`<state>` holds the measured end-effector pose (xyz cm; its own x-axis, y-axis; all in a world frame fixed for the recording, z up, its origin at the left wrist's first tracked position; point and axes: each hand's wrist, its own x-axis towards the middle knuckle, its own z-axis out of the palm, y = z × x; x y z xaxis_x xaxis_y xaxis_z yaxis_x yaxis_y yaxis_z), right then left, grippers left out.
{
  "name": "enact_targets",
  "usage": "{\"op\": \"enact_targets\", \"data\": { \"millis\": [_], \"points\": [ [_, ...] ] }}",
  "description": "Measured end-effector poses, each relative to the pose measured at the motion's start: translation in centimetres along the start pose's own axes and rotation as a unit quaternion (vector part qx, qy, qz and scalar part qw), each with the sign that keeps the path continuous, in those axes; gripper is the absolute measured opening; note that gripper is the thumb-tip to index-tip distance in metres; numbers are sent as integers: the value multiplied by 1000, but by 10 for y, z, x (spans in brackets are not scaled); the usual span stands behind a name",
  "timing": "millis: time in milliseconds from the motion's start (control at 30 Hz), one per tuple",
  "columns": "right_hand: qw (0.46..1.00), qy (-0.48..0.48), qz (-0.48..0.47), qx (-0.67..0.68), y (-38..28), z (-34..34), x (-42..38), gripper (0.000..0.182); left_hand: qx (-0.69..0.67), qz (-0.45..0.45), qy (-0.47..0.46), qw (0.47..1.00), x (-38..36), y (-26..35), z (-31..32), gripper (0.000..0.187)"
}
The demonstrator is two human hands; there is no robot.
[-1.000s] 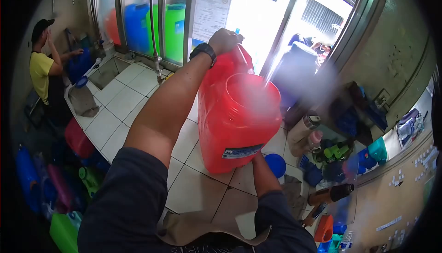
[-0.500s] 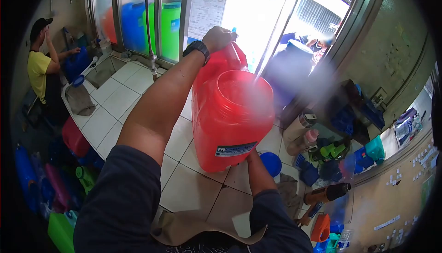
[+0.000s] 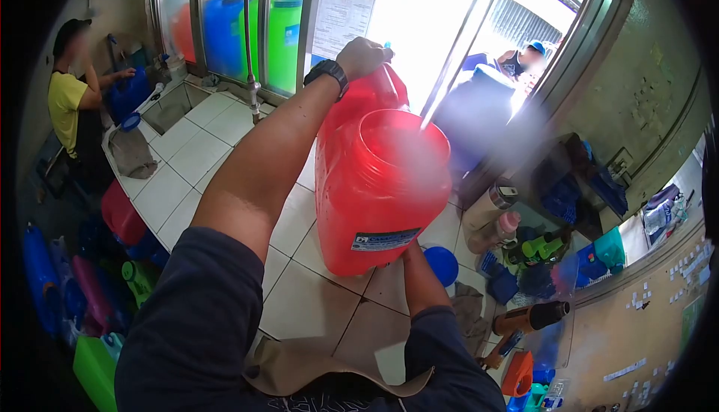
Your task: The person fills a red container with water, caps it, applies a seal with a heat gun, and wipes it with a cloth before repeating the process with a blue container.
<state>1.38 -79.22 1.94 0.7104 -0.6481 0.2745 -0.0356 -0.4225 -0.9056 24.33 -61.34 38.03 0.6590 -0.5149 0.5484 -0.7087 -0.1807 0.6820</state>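
A large red jug (image 3: 374,202) with a wide open mouth is held over the white tiled counter (image 3: 311,314), its mouth tilted toward me. My left hand (image 3: 363,58), with a black watch on the wrist, is wrapped round the top by the jug's handle. The right forearm reaches beneath the jug, whose body hides that hand's fingers. Close to this forearm lies a round blue lid (image 3: 440,266). A thin pipe or stream comes down to the jug's mouth; a blurry spot covers part of the rim.
At the left, a person in yellow (image 3: 69,105) handles a blue container (image 3: 129,97) beside a sink (image 3: 176,108). Bottles (image 3: 490,206) and a brown cylinder (image 3: 543,316) stand at the right. A large blue container (image 3: 475,112) is behind the jug. Another person (image 3: 524,64) is outside.
The view has shifted slightly, and the jug with my left hand sits a little further right in it. The person outside has raised their head. My hold on the jug looks the same.
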Motion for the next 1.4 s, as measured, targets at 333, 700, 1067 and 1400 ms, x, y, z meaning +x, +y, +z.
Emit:
{"op": "enact_targets", "data": {
  "millis": [333, 700, 1067, 1400],
  "points": [
    [1000, 17, 2, 9, 3, 5, 1, 62, -12, -13, -2, 1000, 1, 1, 0, 32],
    [1000, 26, 1, 12, 7, 5, 2, 62, -2, -9, 5, 1000, 0, 2, -1, 31],
    [999, 39, -2, 17, 10, 6, 2, 61, 12, -7, -7, 1000, 1, 1, -3, 33],
    [999, 5, 6, 32, 6, 3, 5, 60, 35, 40, -21, 998, 14, -21, 1, 40]
  ]
}}
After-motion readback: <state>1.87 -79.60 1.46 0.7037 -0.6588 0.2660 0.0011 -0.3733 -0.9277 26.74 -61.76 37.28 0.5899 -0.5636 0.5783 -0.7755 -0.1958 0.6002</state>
